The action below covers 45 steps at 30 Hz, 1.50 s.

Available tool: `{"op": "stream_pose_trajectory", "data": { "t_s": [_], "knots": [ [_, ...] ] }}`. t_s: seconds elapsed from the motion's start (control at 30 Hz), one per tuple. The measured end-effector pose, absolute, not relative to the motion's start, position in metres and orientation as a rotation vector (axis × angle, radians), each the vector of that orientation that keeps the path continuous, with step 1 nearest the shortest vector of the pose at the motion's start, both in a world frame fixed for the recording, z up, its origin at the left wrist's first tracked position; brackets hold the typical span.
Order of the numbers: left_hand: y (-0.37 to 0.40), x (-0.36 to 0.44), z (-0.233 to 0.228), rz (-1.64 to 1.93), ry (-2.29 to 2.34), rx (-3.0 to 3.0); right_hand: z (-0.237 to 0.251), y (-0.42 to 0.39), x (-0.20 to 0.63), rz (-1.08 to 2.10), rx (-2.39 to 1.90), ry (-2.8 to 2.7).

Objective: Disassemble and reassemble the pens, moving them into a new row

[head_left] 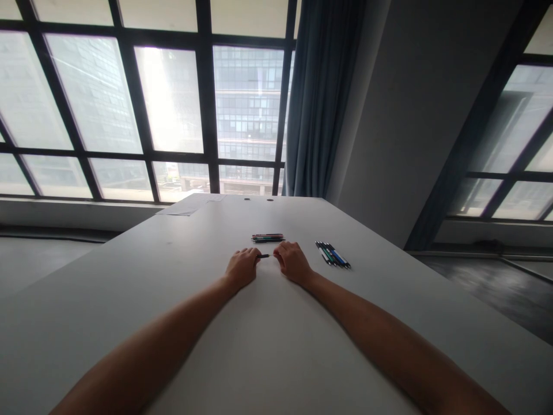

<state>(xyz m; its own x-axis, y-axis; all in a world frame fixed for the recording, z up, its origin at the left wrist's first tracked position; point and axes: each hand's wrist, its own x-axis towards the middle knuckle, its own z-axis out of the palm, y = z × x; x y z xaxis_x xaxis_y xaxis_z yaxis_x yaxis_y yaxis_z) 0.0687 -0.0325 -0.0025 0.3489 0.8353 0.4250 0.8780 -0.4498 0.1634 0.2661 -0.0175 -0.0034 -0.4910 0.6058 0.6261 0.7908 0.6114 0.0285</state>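
Where the big window point(168, 98) stands: past the far end of the table, full of light; no words outside it can be read.
White table point(259, 346): wide and flat, under both hands.
Paper sheets point(185, 208): far left corner; too far off to read.
Left hand point(242, 268): fingers curled closed round the dark body of a pen. It should be the steady hand, I think, so the pen does not wobble.
Right hand point(294, 262): fingertips bent close together by the pen's thin end; I cannot tell if they really pinch it. A soft, straight touch should work best.
Fan of pens point(332, 255): right of the right hand, side by side on a slant; white, green, blue and black show. White parts may be labels, but no brand can be read.
Row of pens point(268, 238): just past the hands, lying crosswise, with red and green bits; no readable writing.
Black pen point(263, 256): between the hands, almost level; no name can be seen on it.
Thin tip point(271, 255): points right. It could bend if pushed sideways, so both hands should stay in line.
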Motion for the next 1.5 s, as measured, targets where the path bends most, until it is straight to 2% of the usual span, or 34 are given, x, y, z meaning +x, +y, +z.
{"op": "stream_pose_trajectory", "data": {
  "t_s": [0.6,1.07,1.3,1.5],
  "knots": [
    [-0.032,0.068,-0.002,-0.74,-1.519,-2.558,-0.002,-0.019,0.265,-0.479,-1.033,-2.303],
    [-0.032,0.068,-0.003,-0.767,-1.532,-2.555,-0.009,-0.014,0.268,-0.232,-0.905,-2.181],
    [-0.032,0.068,-0.003,-0.768,-1.527,-2.578,-0.008,-0.015,0.265,-0.254,-0.88,-2.182],
    [-0.03,0.067,-0.005,-0.75,-1.535,-2.522,-0.004,-0.002,0.284,-0.284,-1.195,-1.916]
  ]
}}
